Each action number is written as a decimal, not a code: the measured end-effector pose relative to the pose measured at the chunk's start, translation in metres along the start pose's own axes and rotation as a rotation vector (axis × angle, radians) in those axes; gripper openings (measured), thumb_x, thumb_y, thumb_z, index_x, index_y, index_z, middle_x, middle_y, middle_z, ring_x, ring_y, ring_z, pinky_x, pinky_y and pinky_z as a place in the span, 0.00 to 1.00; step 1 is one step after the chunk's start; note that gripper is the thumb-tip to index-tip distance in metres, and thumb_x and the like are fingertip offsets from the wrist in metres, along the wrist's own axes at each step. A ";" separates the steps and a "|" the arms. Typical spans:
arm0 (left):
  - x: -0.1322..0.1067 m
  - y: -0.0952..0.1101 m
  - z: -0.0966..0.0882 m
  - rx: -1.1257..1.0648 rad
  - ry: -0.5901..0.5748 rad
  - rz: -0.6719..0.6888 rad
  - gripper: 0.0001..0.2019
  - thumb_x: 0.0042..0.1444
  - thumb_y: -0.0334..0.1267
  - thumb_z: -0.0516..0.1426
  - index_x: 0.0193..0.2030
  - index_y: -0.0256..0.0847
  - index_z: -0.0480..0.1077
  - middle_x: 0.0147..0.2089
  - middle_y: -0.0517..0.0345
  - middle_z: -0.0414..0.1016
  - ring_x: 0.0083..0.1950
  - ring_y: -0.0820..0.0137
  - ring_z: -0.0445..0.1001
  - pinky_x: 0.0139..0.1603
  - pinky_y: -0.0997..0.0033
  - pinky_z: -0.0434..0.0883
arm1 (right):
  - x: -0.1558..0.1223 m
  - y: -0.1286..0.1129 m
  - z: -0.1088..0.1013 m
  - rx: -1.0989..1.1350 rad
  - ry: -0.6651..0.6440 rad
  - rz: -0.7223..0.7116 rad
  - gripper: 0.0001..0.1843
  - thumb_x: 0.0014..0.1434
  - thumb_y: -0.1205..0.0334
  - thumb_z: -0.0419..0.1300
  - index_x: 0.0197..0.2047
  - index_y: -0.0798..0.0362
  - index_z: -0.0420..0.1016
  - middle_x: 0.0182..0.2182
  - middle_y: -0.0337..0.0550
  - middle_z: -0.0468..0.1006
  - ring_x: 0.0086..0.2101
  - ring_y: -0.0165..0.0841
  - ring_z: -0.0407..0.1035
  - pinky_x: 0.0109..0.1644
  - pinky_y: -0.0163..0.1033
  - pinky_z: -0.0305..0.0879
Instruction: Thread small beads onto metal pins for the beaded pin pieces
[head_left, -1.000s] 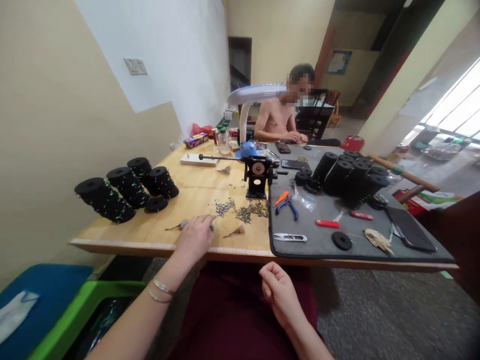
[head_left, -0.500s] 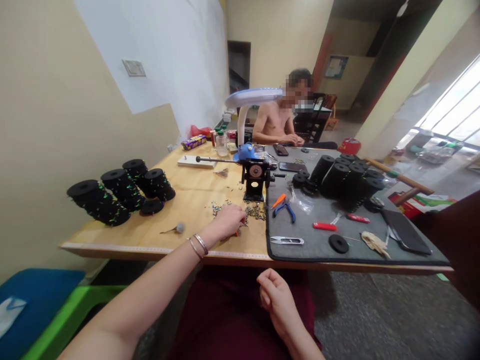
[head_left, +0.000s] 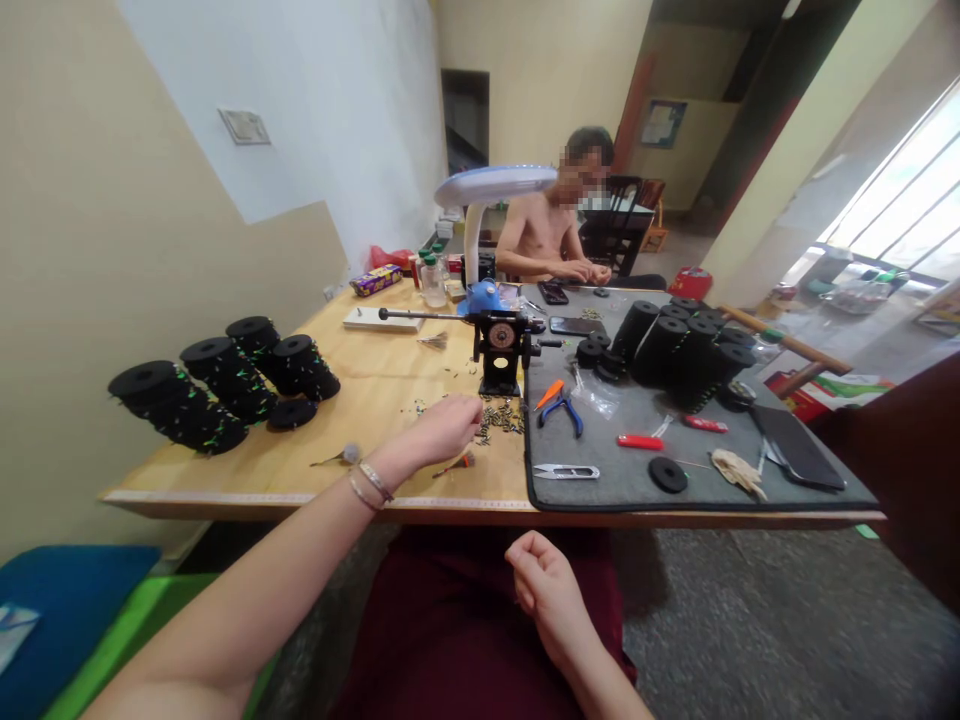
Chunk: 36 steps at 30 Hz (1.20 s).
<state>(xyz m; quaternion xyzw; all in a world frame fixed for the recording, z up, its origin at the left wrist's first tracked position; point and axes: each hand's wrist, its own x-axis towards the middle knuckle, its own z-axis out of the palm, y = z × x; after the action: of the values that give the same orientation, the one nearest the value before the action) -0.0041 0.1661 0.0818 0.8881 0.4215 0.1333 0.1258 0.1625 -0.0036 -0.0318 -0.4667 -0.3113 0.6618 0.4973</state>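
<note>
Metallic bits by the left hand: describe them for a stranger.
On the wooden table, find the black dial machine. In front of it, beside the left hand, lie the metallic bits: a loose brassy scatter, unlike the single orange-tipped item nearby.

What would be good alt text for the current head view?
A person's left hand is next to scattered small parts on a wooden table; the curled right hand is short of its near edge. Black spools stand at left and on a grey mat at right, near pliers and snips. Another person sits beyond a lamp.
</note>
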 end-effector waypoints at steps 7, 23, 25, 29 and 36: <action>-0.081 0.037 0.038 -1.144 0.053 -0.270 0.07 0.52 0.35 0.58 0.38 0.38 0.68 0.33 0.59 0.70 0.34 0.73 0.67 0.34 0.74 0.64 | -0.008 -0.010 0.007 -0.103 0.007 -0.019 0.20 0.49 0.47 0.64 0.26 0.53 0.62 0.11 0.23 0.53 0.13 0.19 0.43 0.18 0.29 0.36; -0.132 0.057 0.129 -2.287 0.055 -0.923 0.03 0.56 0.30 0.57 0.33 0.35 0.72 0.30 0.57 0.76 0.26 0.71 0.74 0.23 0.73 0.68 | -0.004 0.005 0.028 -0.126 -0.170 0.112 0.21 0.50 0.44 0.60 0.25 0.52 0.59 0.12 0.35 0.73 0.09 0.20 0.53 0.14 0.27 0.40; -0.131 0.058 0.129 -2.310 0.037 -0.920 0.04 0.57 0.31 0.56 0.32 0.35 0.72 0.29 0.58 0.75 0.25 0.71 0.73 0.23 0.72 0.68 | -0.003 0.007 0.029 -0.117 -0.164 0.129 0.20 0.50 0.46 0.60 0.25 0.52 0.59 0.12 0.35 0.73 0.09 0.20 0.53 0.14 0.27 0.41; -0.130 0.059 0.127 -2.334 0.045 -0.970 0.06 0.58 0.30 0.55 0.32 0.35 0.71 0.28 0.58 0.75 0.25 0.71 0.74 0.25 0.71 0.69 | -0.002 0.007 0.031 -0.107 -0.166 0.151 0.17 0.50 0.50 0.60 0.24 0.52 0.60 0.10 0.34 0.72 0.09 0.21 0.53 0.14 0.27 0.42; -0.131 0.059 0.131 -2.355 0.049 -0.991 0.05 0.58 0.31 0.55 0.33 0.36 0.72 0.30 0.58 0.75 0.28 0.69 0.75 0.28 0.69 0.70 | -0.003 0.003 0.034 -0.128 -0.148 0.179 0.13 0.48 0.53 0.58 0.23 0.52 0.61 0.09 0.33 0.70 0.08 0.21 0.53 0.14 0.27 0.41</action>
<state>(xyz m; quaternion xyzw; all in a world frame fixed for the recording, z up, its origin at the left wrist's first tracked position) 0.0028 0.0130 -0.0377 -0.0133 0.3363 0.3799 0.8616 0.1302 -0.0054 -0.0206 -0.4733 -0.3460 0.7149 0.3809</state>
